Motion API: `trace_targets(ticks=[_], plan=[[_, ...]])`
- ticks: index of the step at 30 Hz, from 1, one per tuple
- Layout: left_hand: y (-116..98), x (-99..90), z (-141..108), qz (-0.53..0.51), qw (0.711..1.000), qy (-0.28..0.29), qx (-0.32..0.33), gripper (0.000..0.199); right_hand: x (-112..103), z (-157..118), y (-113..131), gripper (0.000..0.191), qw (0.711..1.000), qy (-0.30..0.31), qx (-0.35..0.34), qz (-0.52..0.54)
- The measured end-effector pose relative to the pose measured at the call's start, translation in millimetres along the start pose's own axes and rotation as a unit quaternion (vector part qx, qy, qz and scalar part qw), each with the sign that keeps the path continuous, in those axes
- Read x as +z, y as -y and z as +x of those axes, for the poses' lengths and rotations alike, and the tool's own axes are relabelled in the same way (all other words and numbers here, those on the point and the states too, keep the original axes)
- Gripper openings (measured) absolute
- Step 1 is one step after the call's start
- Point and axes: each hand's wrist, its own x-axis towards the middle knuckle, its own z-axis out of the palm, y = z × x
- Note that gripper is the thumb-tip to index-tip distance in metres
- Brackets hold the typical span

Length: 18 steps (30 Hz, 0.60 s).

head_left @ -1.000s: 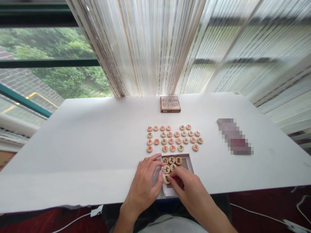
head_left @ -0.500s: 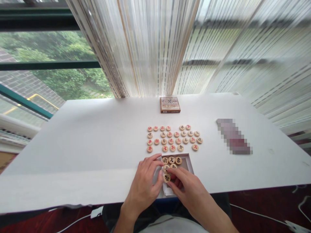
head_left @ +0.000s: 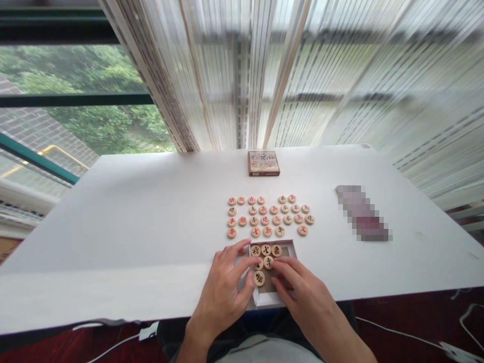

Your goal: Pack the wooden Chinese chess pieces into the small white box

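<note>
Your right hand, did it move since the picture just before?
Yes. Your right hand moved right, away from the lowest piece in the open box.

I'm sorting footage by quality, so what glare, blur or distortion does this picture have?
In the head view, the backlit curtain looks washed out, its strands stretched and smeared toward the upper right; the table has a pale sheen at lower left; coarse blocks mask an item on the right; the left hand and right hand look reasonably sharp.
</note>
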Motion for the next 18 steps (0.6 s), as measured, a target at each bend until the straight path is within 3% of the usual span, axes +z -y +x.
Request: trace_targets(ticks=[11,18], plan=[[0.0,2.9,0.4,0.015,1.000,-0.017,-0.003,0.030,10.4,-3.5,2.5,0.031,1.000,-0.001,0.010,0.016],[0.5,3.6,2.0,0.023,0.999,-0.022,-0.007,0.029,9.9,-3.9,9.7,0.023,0.998,0.046,0.036,0.026]])
